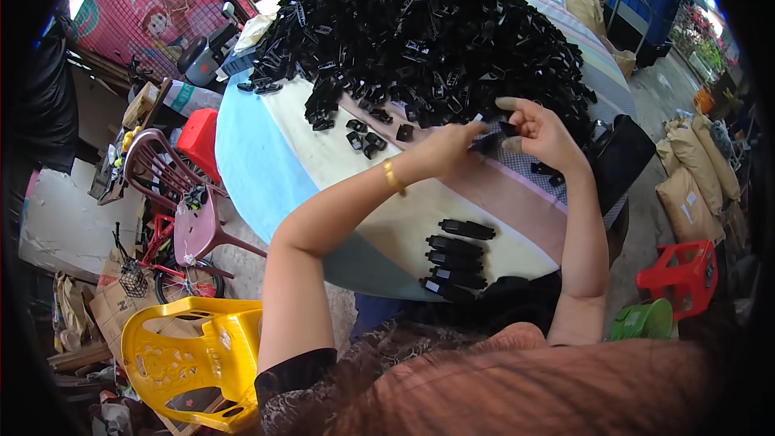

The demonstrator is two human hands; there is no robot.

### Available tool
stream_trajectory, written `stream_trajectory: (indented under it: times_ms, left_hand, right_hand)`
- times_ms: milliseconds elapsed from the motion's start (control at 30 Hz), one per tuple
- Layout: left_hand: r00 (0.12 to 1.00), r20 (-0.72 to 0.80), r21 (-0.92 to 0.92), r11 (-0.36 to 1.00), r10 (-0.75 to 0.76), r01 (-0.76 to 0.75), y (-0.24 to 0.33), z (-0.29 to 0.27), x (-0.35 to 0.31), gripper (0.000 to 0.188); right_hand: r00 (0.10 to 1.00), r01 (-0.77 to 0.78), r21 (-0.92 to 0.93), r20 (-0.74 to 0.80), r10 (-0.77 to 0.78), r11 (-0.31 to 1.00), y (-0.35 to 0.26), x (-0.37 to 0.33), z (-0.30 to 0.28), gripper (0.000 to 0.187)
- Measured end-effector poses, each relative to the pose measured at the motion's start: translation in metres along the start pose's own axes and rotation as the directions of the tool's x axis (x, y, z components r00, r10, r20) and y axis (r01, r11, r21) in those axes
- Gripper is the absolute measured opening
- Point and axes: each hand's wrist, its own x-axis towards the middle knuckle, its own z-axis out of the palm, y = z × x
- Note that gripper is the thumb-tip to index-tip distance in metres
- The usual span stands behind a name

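Both my hands meet over the round table, just in front of a big heap of small black plastic parts (428, 32). My left hand (458, 149), with a gold bracelet at the wrist, is closed on a dark plastic part (487, 144), partly hidden and blurred. Beside it, my right hand (545, 136) has its fingers curled, with a small black plastic piece (507, 127) between fingertips and thumb. Nearer to me, several longer black plastic parts (456, 260) lie in a stacked row. A few loose black pieces (367, 139) are left of my hands.
A striped cloth covers the table (258, 157). On the right edge rests a black box-like object (626, 153). Around stand a yellow chair (173, 347), a pink chair (194, 230), a red stool (682, 278), a green tub (646, 321) and brown sacks (690, 194).
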Motion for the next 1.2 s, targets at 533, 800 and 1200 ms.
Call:
stream_trajectory:
  times_ms: [533,800,1200]
  left_hand:
    - [0.915,-0.188,0.183,0.928,0.358,-0.326,-0.043,0.000,-0.038,0.041]
    - [0.936,-0.334,0.114,0.991,0.109,-0.075,-0.034,0.023,-0.058,0.034]
    - [0.953,-0.302,-0.051,0.999,-0.007,-0.009,-0.035,0.007,-0.060,0.016]
  right_hand:
    - [0.993,0.038,-0.778,0.100,0.065,0.627,0.008,-0.005,0.027,0.024]
    - [0.985,0.142,-0.398,-0.030,-0.168,0.906,0.002,0.006,0.049,0.030]
    - [0.956,0.285,-0.747,0.175,-0.237,0.601,0.006,-0.002,0.053,0.020]
